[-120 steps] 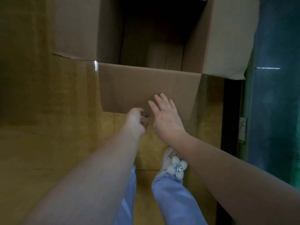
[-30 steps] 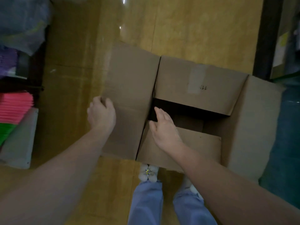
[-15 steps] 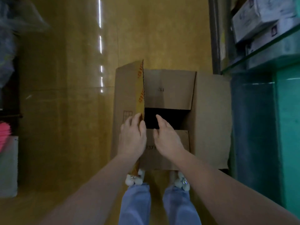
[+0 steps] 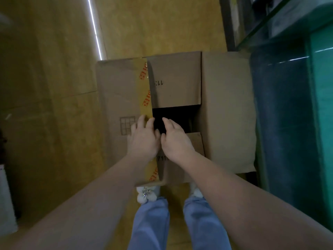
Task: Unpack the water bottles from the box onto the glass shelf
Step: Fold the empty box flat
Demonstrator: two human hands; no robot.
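A brown cardboard box point(image 4: 227, 112) sits on the yellow floor in front of my feet, its flaps folded inward around a dark gap point(image 4: 176, 118). No water bottles show; the inside is black. My left hand point(image 4: 144, 139) rests flat on the left flap point(image 4: 117, 91), fingertips at its yellow taped edge. My right hand point(image 4: 174, 139) lies on the near flap point(image 4: 194, 143), its fingers reaching over the gap. Both hands hold nothing. The glass shelf point(image 4: 270, 20) runs along the upper right.
A green glass-fronted cabinet point(image 4: 295, 114) stands tight against the box's right side. Open yellow floor point(image 4: 54, 87) stretches to the left and beyond the box. My blue trouser legs and white shoes point(image 4: 147, 193) are at the box's near edge.
The left flap has come down from nearly upright to lying almost flat under my left hand. My right hand has stayed on the near flap.
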